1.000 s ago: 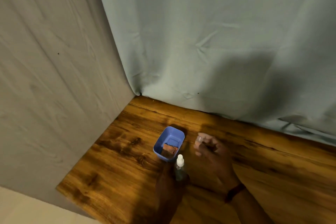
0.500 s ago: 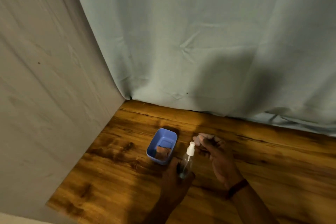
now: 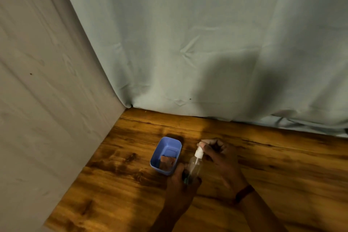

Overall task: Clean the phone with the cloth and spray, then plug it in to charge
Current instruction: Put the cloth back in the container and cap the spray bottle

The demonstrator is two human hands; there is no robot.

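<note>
- Left hand [image 3: 178, 184] grips the clear spray bottle [image 3: 194, 165] low on its body, slightly tilted, over the wooden surface [image 3: 131, 194].
- Right hand [image 3: 224, 160], fingers curled, pinches the top of its white pump head [image 3: 199, 153].
- Just left, a blue tub [image 3: 170, 140] holds a brown cloth [image 3: 167, 163].
- Pale curtain [image 3: 188, 43] hangs behind.

The clear spray bottle [image 3: 194, 168], white pump top up, leans slightly in the left hand [image 3: 180, 182].

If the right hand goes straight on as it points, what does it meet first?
Probably the white spray head of the bottle, which the right hand seems to touch; the blue tub lies beyond.
</note>
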